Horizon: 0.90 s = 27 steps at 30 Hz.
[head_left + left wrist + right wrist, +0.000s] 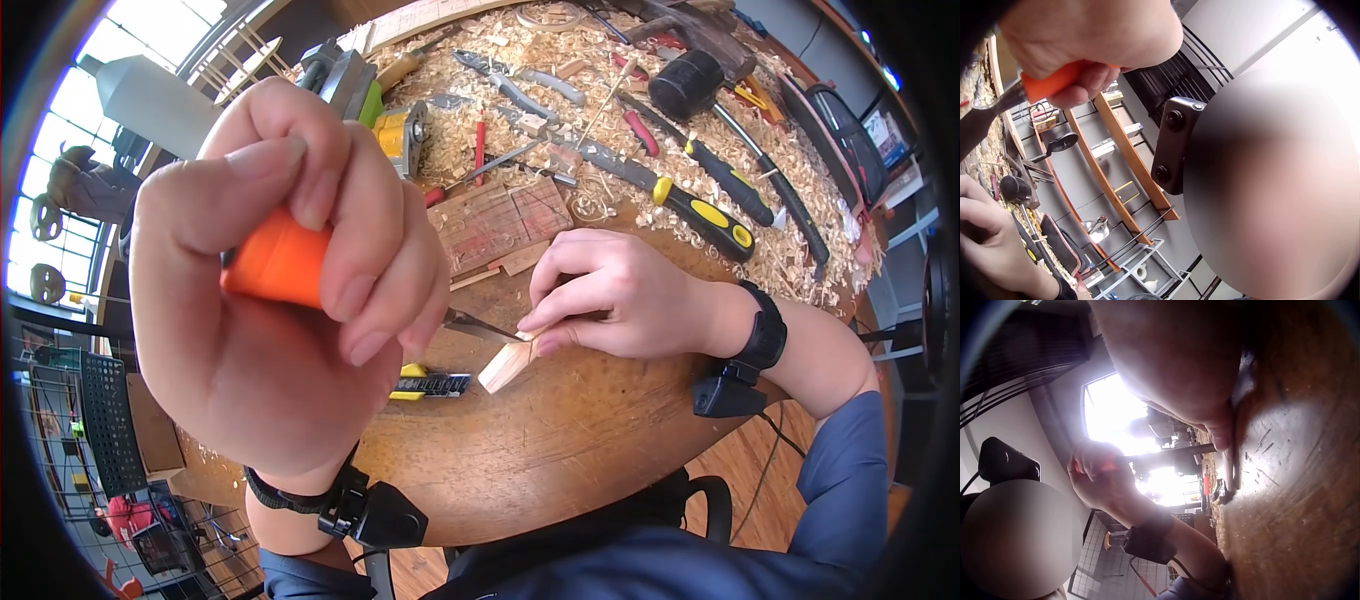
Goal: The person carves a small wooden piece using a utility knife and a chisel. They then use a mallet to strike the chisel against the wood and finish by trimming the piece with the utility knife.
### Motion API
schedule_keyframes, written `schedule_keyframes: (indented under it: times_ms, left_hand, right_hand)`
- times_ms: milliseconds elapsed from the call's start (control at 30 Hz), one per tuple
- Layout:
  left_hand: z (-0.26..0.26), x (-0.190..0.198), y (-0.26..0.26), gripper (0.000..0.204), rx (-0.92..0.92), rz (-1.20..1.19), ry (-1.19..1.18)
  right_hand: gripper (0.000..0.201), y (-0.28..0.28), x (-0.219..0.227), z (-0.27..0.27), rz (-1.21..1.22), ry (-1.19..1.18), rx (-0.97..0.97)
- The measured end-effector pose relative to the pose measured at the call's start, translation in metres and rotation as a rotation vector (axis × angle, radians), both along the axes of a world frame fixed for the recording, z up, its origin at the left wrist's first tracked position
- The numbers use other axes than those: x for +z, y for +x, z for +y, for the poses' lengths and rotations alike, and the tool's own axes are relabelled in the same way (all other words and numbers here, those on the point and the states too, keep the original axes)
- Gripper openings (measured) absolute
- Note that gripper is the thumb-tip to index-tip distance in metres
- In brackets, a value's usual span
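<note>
My left hand grips the orange handle of a chisel, raised close to the head camera. The chisel's metal blade slants down to a small pale piece of wood on the table. In the head view the blade's end meets the wood right beside the right fingertips. My right hand pinches that wood low over the tabletop, fingers bent around its far end. From the right wrist view, the blade runs straight from the left fist to the right fingertips.
A yellow-and-black utility knife lies left of the wood. Beyond sits a red-stained board. Wood shavings cover the far table, among pliers, a black mallet and a yellow-black handled tool. The table's curved edge is nearest me.
</note>
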<state>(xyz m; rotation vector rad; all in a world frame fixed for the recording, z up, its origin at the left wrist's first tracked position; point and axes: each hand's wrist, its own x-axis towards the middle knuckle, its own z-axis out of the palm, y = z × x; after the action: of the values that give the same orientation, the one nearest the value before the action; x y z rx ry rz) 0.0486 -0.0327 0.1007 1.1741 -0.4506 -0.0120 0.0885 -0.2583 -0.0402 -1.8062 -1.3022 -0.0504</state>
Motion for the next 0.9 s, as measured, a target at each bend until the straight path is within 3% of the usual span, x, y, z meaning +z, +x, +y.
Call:
schedule_keyframes:
  times_ms: [367, 433, 567, 633, 900]
  left_hand:
    - [-0.005, -0.002, -0.001, 0.022, 0.057, 0.056, -0.001]
    - [-0.003, -0.009, 0.001, 0.023, -0.089, -0.089, 0.018]
    - [-0.01, -0.007, -0.005, 0.023, -0.088, -0.118, 0.033]
    - [-0.008, -0.006, -0.005, 0.022, 0.037, 0.05, -0.051]
    - [-0.006, -0.006, -0.006, 0.022, 0.13, 0.116, -0.163]
  right_hand:
    - [0.019, 0.0, -0.002, 0.0, -0.014, 0.012, 0.005]
    - [0.019, 0.0, -0.002, 0.001, -0.023, 0.006, 0.004]
    - [0.019, 0.0, -0.001, 0.001, -0.036, 0.002, -0.005]
    - [0.019, 0.0, 0.001, 0.001, -0.029, -0.009, 0.0]
    - [0.019, 0.0, 0.007, 0.001, -0.007, -0.084, 0.01]
